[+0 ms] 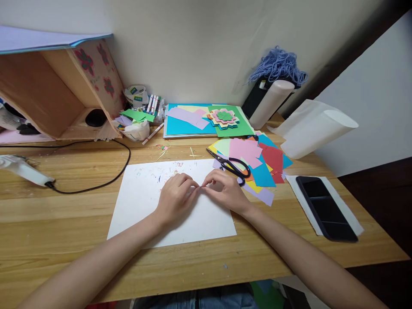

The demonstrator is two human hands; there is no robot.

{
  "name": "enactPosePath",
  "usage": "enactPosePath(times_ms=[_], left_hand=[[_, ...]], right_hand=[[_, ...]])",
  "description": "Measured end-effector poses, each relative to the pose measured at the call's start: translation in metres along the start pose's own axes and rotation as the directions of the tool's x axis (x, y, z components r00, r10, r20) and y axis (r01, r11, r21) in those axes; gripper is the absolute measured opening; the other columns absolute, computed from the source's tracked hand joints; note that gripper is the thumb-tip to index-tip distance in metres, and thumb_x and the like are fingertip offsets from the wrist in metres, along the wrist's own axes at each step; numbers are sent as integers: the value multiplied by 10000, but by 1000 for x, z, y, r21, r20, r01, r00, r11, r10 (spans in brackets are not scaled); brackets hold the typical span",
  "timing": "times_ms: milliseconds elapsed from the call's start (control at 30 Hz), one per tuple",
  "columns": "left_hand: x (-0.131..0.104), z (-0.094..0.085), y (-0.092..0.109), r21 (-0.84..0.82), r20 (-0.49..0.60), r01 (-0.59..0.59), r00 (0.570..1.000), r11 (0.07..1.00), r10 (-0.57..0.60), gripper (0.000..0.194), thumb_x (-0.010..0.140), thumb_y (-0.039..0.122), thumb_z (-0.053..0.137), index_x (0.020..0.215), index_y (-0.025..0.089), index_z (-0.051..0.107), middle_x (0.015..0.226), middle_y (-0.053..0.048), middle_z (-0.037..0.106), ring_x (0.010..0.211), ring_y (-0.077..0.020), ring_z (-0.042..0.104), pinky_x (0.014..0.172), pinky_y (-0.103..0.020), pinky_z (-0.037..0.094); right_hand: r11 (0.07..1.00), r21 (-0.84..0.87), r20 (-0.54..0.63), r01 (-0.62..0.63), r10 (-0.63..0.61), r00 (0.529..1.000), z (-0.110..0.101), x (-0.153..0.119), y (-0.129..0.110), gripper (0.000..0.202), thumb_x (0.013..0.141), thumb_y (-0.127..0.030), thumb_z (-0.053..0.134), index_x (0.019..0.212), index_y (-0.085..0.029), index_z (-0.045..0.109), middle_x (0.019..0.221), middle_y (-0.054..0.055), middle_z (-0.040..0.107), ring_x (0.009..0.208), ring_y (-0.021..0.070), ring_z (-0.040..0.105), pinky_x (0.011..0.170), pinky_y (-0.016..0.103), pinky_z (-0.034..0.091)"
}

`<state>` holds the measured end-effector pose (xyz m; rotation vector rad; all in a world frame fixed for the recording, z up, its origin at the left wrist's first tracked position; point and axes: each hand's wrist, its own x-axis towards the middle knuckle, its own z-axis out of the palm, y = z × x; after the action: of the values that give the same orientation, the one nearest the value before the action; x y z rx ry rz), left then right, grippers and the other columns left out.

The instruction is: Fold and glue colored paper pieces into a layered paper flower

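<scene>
A white sheet of paper (138, 206) with small coloured specks lies on the wooden table, under both hands. My left hand (178, 193) rests over the sheet's middle, thumb and fingers pinched. My right hand (225, 191) is pinched too, over the sheet's right part. Their fingertips meet, and whatever is between them is too small or hidden to name. Black-handled scissors (230, 165) lie just beyond my right hand, on a pile of coloured paper pieces (265, 171).
A layered paper flower (224, 116) sits on stacked coloured sheets (189, 128) at the back. Left stand a cardboard box (106, 81), markers (152, 104) and a glue gun (25, 171) with a black cord. Right are a phone (326, 208) and a white paper roll (318, 133).
</scene>
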<state>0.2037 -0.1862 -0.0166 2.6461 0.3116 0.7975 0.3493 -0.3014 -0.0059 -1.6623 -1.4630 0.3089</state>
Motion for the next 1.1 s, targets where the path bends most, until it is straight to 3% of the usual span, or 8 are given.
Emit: enactPosePath(times_ms=[100,167,267,367,567,700,833,1100], left_hand=[[1,-3,1,113,-66,-143,986,983,151,69,809,160,519,852,183,568,804,-27,603,727,-142,513,617,-278,371],[1,-3,2,207,-36,-225,971,952,237,66,807,144,518,844,175,564,807,-23,614,725,-145,513,616,-283,367],[0,-1,2,290,51,-284,958,914,281,76,809,123,504,815,162,568,809,-27,619,729,-156,509,606,-287,362],[-1,1,1,296,101,-275,961,915,256,101,812,121,495,776,167,577,785,-26,613,704,-159,494,581,-285,351],[-2,-2,3,177,165,-178,975,968,149,175,850,164,455,778,181,613,768,-36,611,688,-155,497,580,-285,352],[-1,-3,4,10,148,31,988,999,-32,151,834,258,508,786,207,641,784,-38,602,709,-151,518,601,-286,391],[0,-3,1,-135,190,203,966,970,-176,89,784,282,581,762,232,652,867,-29,587,793,-155,534,622,-276,420],[3,-3,3,-187,237,305,937,934,-258,124,803,274,547,739,214,635,893,-24,576,808,-148,534,630,-274,432]], right_hand=[[974,-94,3,208,-208,978,-5,0,0,81,793,-130,536,780,-188,591,772,32,613,760,151,546,712,301,428],[940,-148,63,308,-301,951,-6,0,2,98,802,-123,512,795,-184,588,776,43,624,763,159,548,693,300,429],[912,-182,167,367,-339,926,-7,1,5,124,817,-122,476,790,-174,585,748,51,631,734,162,552,645,288,430],[923,-164,236,348,-306,922,-8,1,7,138,829,-137,458,783,-173,583,747,54,632,724,158,562,632,280,432],[981,-87,281,172,-141,949,-10,0,8,95,836,-207,490,829,-204,585,773,32,631,762,163,565,685,299,444],[996,-53,274,75,-58,960,-11,0,7,87,835,-215,511,834,-209,598,814,32,627,805,168,560,722,310,443],[998,-66,267,4,14,964,-11,1,7,54,818,-216,550,800,-199,598,817,36,602,798,165,545,718,302,435],[989,-107,263,-98,123,957,-9,2,5,89,820,-258,562,772,-193,599,806,30,557,817,163,513,732,297,411]])
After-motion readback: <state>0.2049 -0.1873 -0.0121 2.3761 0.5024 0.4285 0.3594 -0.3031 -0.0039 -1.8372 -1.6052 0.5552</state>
